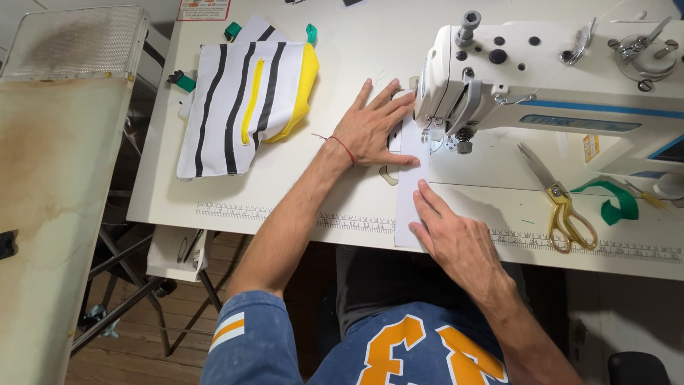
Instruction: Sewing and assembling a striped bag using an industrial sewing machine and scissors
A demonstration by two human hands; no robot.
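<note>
A narrow white fabric strip [411, 187] lies on the sewing table, running from the table's front edge up under the presser foot [429, 139] of a white sewing machine [541, 78]. My left hand [374, 127] lies flat with fingers spread on the table and the strip's upper part, just left of the needle. A red thread bracelet circles that wrist. My right hand [449, 232] presses flat on the strip's lower part near the front edge. Neither hand grips anything.
A pile of black-and-white striped fabric pieces with yellow zipper and lining [246, 96] lies at the table's back left. Gold-handled scissors [563, 203] and a green ribbon piece [616, 203] rest right of the machine. An ironing board [57, 199] stands at left.
</note>
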